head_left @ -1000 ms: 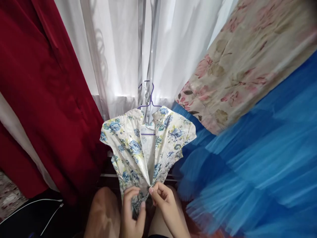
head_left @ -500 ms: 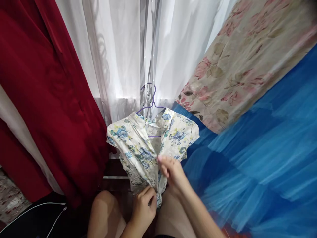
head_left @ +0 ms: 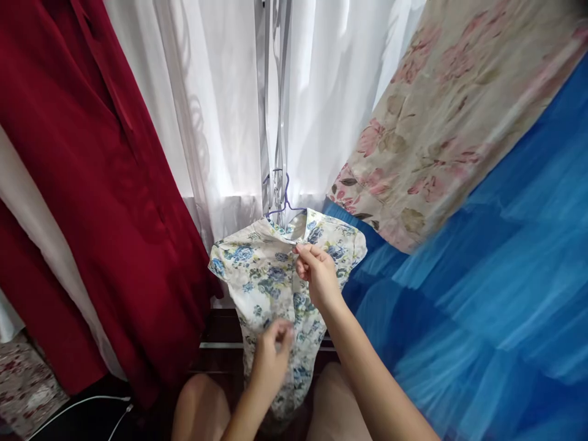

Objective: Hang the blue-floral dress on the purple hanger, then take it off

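A white short-sleeved blouse (head_left: 266,294) with blue flowers hangs on a thin purple hanger (head_left: 287,199) straight ahead. Its front edges lie together along the middle. My right hand (head_left: 319,269) is closed, with thumb and fingers pinching the front edge just below the collar. Lower down, my left hand (head_left: 271,355) is in front of the blouse near the middle edge. Its fingers are curled and smeared by motion, so whether they hold the cloth does not show.
White curtains (head_left: 225,110) hang behind the hanger. Dark red cloth (head_left: 114,214) drapes down the left side. To the right hang a pink-flowered beige cloth (head_left: 413,153) and blue tulle (head_left: 482,294). A white cable (head_left: 87,398) lies at lower left. My knees (head_left: 199,398) are below.
The blouse's gaping front has been drawn together. My right hand has moved up to the collar along the edge. My left hand has risen slightly from the lower front.
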Tool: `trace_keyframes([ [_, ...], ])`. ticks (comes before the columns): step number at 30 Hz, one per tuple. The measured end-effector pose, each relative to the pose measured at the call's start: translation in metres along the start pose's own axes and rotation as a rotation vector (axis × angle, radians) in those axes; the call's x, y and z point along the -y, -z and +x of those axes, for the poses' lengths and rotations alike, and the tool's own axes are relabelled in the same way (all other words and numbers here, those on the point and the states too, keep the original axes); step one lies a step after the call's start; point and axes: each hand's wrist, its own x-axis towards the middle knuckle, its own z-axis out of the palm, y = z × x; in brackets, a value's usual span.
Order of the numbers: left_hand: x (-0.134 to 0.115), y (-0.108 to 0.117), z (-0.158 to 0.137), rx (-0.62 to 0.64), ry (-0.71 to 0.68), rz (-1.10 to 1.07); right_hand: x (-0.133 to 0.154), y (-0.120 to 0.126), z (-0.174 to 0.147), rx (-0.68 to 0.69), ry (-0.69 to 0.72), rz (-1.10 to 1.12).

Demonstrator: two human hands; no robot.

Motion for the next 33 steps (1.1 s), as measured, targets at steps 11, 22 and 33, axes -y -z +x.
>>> trace_keyframes([
  [11, -0.13, 0.043, 0.136, -0.173, -0.557, 0.314, -0.002, 0.006, 0.015, 0.053, 0.183, -0.208],
  [22, -0.05, 0.156, 0.176, -0.694, 0.072, -0.489, -0.055, 0.043, -0.032, 0.079, 0.026, -0.269],
  [33, 0.053, -0.017, 0.063, -0.111, 0.355, -0.607, -0.132, 0.153, -0.085, -0.485, -0.039, -0.363],
])
